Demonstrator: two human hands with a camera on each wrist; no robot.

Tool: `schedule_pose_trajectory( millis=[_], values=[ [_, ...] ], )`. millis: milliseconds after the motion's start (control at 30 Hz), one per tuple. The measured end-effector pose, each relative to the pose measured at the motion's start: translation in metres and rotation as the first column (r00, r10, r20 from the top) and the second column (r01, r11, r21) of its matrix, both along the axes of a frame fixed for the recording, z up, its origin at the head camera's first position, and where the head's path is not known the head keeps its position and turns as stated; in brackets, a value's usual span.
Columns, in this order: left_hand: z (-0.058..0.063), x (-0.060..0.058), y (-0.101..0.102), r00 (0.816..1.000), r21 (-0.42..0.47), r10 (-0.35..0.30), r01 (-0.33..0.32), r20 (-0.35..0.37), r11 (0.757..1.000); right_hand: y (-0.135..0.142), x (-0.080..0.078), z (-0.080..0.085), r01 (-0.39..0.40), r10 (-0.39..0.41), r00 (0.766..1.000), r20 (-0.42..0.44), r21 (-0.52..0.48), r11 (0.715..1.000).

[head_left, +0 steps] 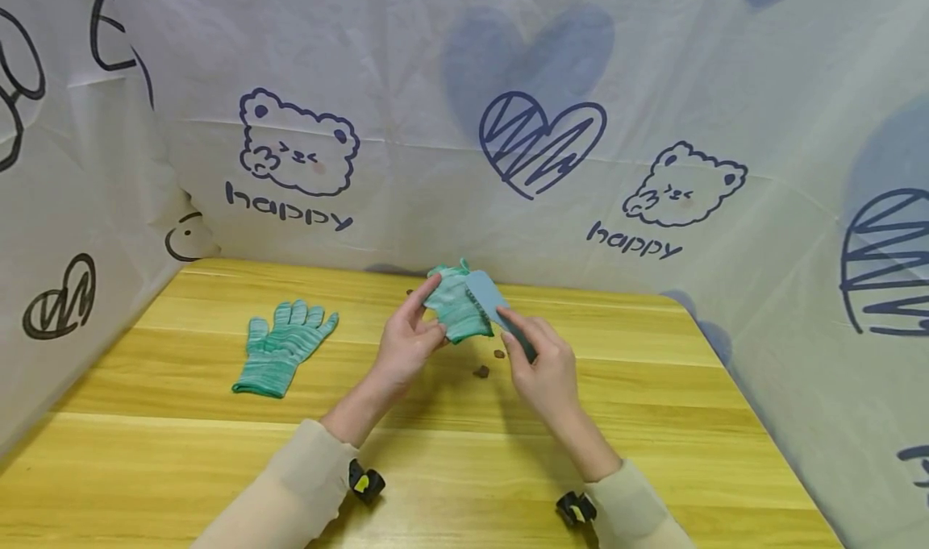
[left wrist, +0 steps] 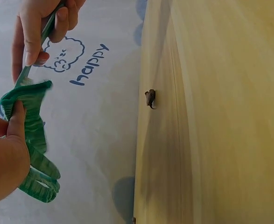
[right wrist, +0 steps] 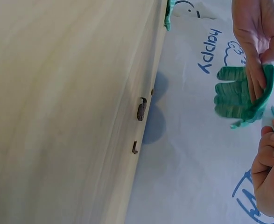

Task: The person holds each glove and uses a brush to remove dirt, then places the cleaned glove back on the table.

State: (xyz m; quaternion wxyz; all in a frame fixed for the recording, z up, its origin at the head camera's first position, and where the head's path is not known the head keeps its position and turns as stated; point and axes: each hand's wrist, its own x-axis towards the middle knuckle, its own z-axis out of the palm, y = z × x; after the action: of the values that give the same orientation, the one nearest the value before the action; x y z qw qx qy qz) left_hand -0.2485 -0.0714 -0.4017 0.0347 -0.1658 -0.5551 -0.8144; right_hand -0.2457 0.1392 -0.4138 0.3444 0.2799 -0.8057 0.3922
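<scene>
Raised above the table is a green-and-white knit glove (head_left: 459,301), its green cuff toward me. My left hand (head_left: 408,344) grips it, thumb near the cuff and fingers along its far side. From the right, my right hand (head_left: 546,368) holds a light blue brush (head_left: 485,293) by its handle. The brush's short bristles face the glove and sit at its right edge. In the left wrist view, the glove (left wrist: 34,121) hangs with its fingers downward, and the brush handle (left wrist: 47,29) meets it by the cuff. The glove (right wrist: 235,95) spreads under straight fingers in the right wrist view.
A second, matching glove (head_left: 279,351) lies flat on the wooden table (head_left: 435,484) to the left. Small dark brown bits (head_left: 481,372) are scattered on the tabletop beneath the hands. Behind the table hangs a printed white cloth (head_left: 414,130), with more cloth at both sides.
</scene>
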Motion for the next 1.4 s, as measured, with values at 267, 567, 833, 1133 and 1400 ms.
schedule_pose_trajectory(
  millis=[267, 567, 833, 1133, 1400],
  values=[
    [-0.0004, -0.0005, -0.0023, 1.0, -0.021, 0.011, -0.012, -0.027, 1.0, 0.0024, -0.0005, 0.0011, 0.025, -0.024, 0.998, 0.051, -0.013, 1.0],
    [-0.0019, -0.0014, -0.0048, 0.995, -0.056, -0.033, 0.028, -0.092, 0.998, 0.0024, 0.0012, 0.0041, 0.027, -0.021, 0.995, 0.095, -0.062, 0.998],
    [-0.0045, -0.0007, -0.0054, 0.994, -0.086, -0.089, 0.083, -0.066, 0.993, -0.0024, 0.0027, 0.0038, -0.089, 0.09, 0.995, 0.041, -0.02, 0.996],
    [-0.004, 0.001, -0.0054, 0.994, -0.113, -0.101, 0.097, -0.037, 0.989, -0.0066, 0.006, 0.0012, -0.112, 0.11, 0.994, 0.025, 0.089, 0.99],
    [-0.0049, 0.0012, -0.005, 0.994, -0.126, -0.11, 0.106, -0.027, 0.986, -0.0063, 0.006, -0.0002, -0.071, 0.069, 0.997, 0.015, 0.117, 0.991]
  ],
)
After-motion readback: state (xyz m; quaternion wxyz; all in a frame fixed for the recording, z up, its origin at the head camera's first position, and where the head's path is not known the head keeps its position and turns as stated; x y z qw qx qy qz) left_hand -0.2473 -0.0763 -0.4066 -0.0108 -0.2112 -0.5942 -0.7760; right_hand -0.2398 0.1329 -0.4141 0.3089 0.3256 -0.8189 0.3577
